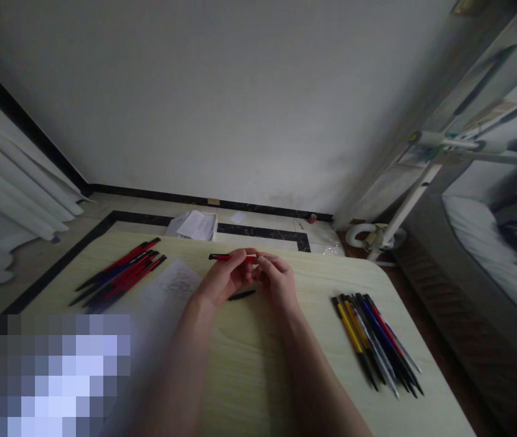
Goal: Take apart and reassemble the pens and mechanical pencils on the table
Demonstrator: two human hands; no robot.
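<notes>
Over the far middle of the table, a red pen (222,257) with a black end lies sideways in my fingers. My left hand (225,280) is closed around its barrel, the black end sticking out to the left. At the pen's right end, my right hand (280,280) pinches with thumb and fingers; the tip there is mostly hidden. Just under my hands, a short black pen part (242,295) rests on the tabletop. Left of my hands is a sheet of paper (174,282) with dark scribbles.
Several red and blue pens (124,270) lie in a group at the table's left. On the right is another bunch of yellow, blue, red and silver pens (374,340). Beyond the wooden table (244,364) are papers (197,224) on the floor, and white exercise equipment (406,206) stands right.
</notes>
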